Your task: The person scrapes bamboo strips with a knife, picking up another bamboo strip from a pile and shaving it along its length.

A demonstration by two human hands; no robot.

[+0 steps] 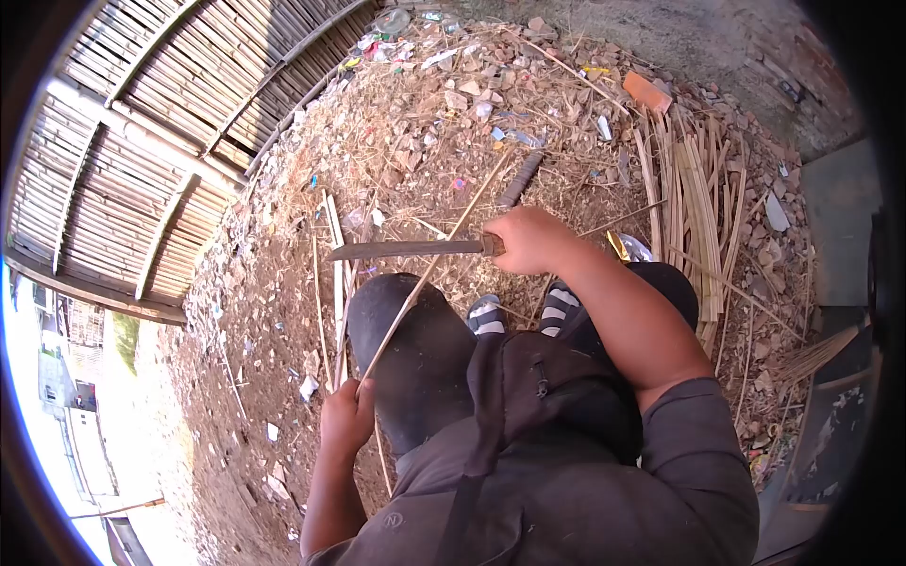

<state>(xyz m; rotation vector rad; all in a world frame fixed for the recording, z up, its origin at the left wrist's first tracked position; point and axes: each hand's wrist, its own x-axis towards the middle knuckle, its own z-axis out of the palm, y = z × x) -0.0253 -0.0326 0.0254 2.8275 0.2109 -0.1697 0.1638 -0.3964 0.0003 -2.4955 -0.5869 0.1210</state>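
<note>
My right hand (530, 240) is closed round the handle of a long knife (406, 249), whose blade points left above my knees. My left hand (347, 415) grips a thin bamboo strip (401, 316) that slants up and to the right, passing at the blade. Whether the blade touches the strip cannot be told. Beyond my right hand, a dark rod-like tool (521, 180) lies on the ground. More thin strips (337, 255) lie to the left of my left knee.
A pile of split bamboo strips (694, 208) lies at the right, near a brick (647, 92). Rubble and litter cover the ground (245, 377). A bamboo wall (151, 141) stands at upper left, a grey wall (698, 47) at upper right.
</note>
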